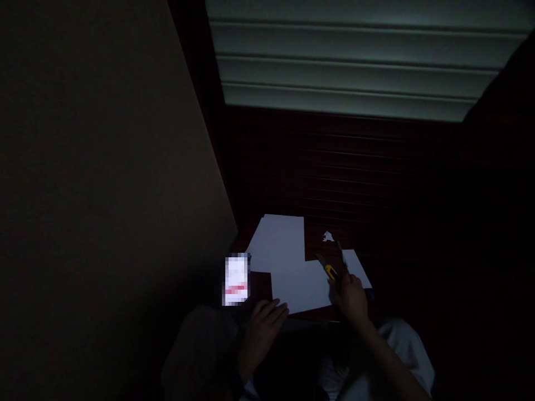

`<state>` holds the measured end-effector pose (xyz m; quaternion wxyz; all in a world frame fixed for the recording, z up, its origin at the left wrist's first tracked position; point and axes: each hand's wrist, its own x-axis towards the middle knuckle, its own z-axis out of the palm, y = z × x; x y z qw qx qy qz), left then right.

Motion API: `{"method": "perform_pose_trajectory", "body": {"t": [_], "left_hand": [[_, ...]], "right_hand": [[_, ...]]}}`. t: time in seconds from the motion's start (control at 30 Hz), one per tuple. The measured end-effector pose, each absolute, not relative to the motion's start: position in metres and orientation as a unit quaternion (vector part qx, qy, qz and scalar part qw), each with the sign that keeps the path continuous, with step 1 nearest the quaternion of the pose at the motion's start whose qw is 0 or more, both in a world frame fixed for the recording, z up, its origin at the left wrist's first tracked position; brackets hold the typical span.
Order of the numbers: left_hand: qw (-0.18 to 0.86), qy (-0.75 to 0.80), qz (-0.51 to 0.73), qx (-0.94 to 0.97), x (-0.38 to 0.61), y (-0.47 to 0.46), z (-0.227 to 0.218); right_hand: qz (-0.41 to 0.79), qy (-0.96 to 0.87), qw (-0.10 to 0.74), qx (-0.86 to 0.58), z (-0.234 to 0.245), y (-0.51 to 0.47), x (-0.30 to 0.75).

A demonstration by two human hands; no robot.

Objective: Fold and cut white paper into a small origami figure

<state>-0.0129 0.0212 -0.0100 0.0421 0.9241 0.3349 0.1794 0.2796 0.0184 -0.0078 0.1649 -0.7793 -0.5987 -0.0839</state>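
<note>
White paper sheets [288,281] lie overlapped on a small dark red table [261,284]. My left hand [263,323] rests at the sheets' near left edge, fingers stretched out and fingertips on the paper. In my right hand [353,295] is a yellow utility knife [331,272], its blade pointing up and left over the paper. A slim dark object [343,255] sticks up beside the knife; I cannot tell what it is or whether I hold it. Another piece of paper [357,267] shows just beyond my right hand.
A bright, pixelated screen-like rectangle [236,279] sits at the table's left side. Small crumpled paper scraps [328,236] lie near the back. Close behind the table stands a slatted panel [317,161], and a wall [125,139] rises at left. The surroundings are very dark.
</note>
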Motion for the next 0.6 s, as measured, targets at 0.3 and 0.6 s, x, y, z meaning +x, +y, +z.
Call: {"method": "perform_pose_trajectory", "body": {"t": [0.3, 0.6], "left_hand": [[-0.001, 0.333, 0.193, 0.923, -0.031, 0.002, 0.002], [0.148, 0.421, 0.272, 0.852, -0.035, -0.011, 0.04]], "right_hand": [[-0.125, -0.576, 0.112, -0.8, -0.012, 0.02, 0.281], [-0.046, -0.564, 0.289, -0.772, 0.001, 0.015, 0.284]]}}
